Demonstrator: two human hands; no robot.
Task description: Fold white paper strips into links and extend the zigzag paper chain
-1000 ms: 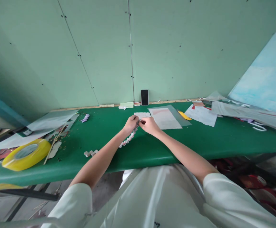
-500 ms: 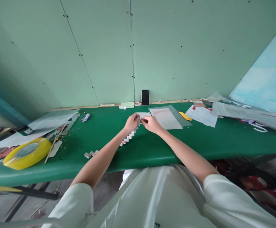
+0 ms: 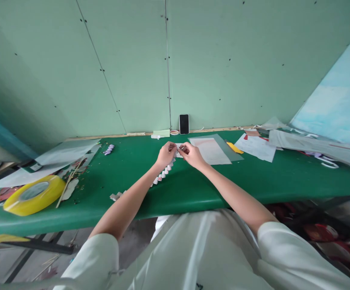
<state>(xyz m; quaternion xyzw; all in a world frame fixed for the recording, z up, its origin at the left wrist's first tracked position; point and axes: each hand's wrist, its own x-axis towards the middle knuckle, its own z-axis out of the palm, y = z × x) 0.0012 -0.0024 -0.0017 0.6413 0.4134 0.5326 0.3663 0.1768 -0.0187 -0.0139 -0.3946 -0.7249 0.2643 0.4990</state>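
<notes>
A folded paper chain (image 3: 163, 174) in white with pinkish bits runs from my fingers down to the left, under my left forearm, and its end shows at the forearm's other side. My left hand (image 3: 166, 155) pinches the chain's upper end. Close beside it, my right hand (image 3: 192, 154) is closed at the fingertips on a small piece of white paper at the same end. Some white paper (image 3: 178, 154) lies behind and between the hands. The fingertips partly hide the small piece.
A phone (image 3: 184, 124) leans on the wall. Paper sheets (image 3: 211, 150) and a yellow cutter (image 3: 234, 148) lie right of my hands. At the left are a yellow tape roll (image 3: 54, 189), a stick, sheets and a purple folded piece (image 3: 109, 149). More papers (image 3: 320, 143) lie far right.
The fingers of both hands have shifted slightly at the chain's upper end, with the right fingers a little more raised. The chain's lower end has moved slightly to the right.
</notes>
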